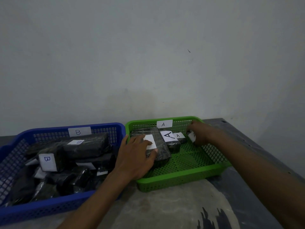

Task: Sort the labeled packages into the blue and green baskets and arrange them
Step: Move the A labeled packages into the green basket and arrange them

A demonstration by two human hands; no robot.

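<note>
Both hands work in the green basket (181,179), tagged A, to line up its pkgs: left hand (137,156) lies spread on the big A package (158,146) at 9 o'clock w/ fingers pressing it flat, right hand (199,133) pinches a small A package (192,136) at 1 o'clock, prob. to set it in the row.

The blue basket (38,210) and the green basket (181,180), both with a lattice of small holes, hold black glossy packages (85,147) bearing white labels (47,161) with dark handwritten letters, on a dark grey table (257,162) with a pale worn patch, against a plain grey wall (148,55).
</note>
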